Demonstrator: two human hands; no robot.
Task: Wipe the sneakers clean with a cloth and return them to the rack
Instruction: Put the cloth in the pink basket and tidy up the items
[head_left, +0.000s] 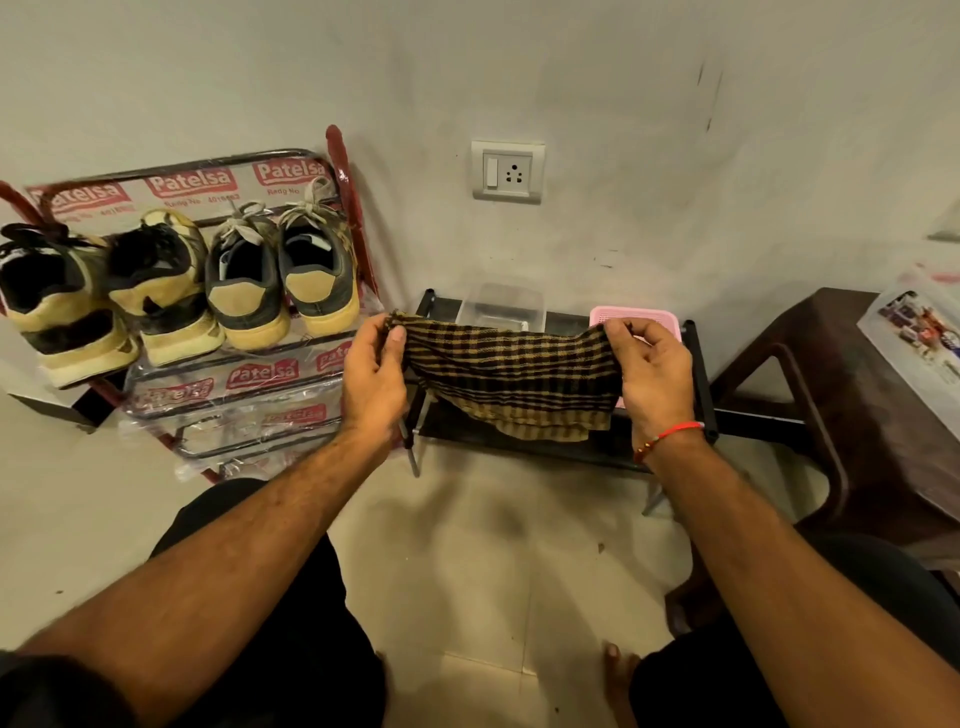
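A brown and black checked cloth (506, 379) hangs stretched between my hands in the middle of the view. My left hand (371, 374) pinches its left corner and my right hand (652, 371) pinches its right corner. To the left stands a red shoe rack (348, 208) wrapped in printed plastic. On its top shelf sit two pairs of sneakers, heels toward me: a grey and tan pair (283, 275) on the right and a black and yellow pair (104, 296) on the left.
A low black rack (698, 379) stands behind the cloth, holding a clear plastic box (501, 306) and a pink basket (636, 317). A brown plastic stool (841, 374) with printed paper on it is at right. A wall socket (508, 170) is above. My knees are at the bottom.
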